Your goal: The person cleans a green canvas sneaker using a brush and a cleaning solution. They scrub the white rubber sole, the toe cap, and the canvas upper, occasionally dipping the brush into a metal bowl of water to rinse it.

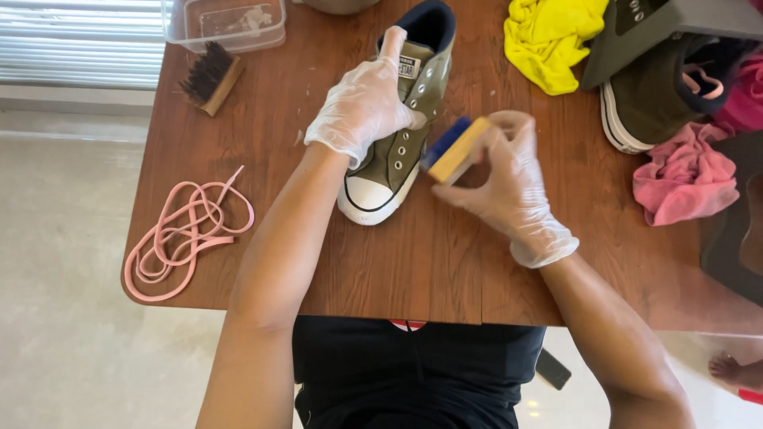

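Observation:
An olive-green high-top sneaker (401,151) with a white toe cap and no laces lies on the brown wooden table (445,262), toe toward me. My left hand (364,102), in a clear glove, grips the sneaker's upper from the left, index finger pointing up along the tongue. My right hand (509,184), also gloved, holds a yellow and blue sponge block (455,148) against the sneaker's right side.
Pink shoelaces (187,234) lie coiled at the table's left edge. A wooden brush (211,77) and a clear plastic tub (226,22) sit at the far left. A yellow cloth (550,40), a second olive sneaker (660,99) and a pink cloth (685,179) lie at the right.

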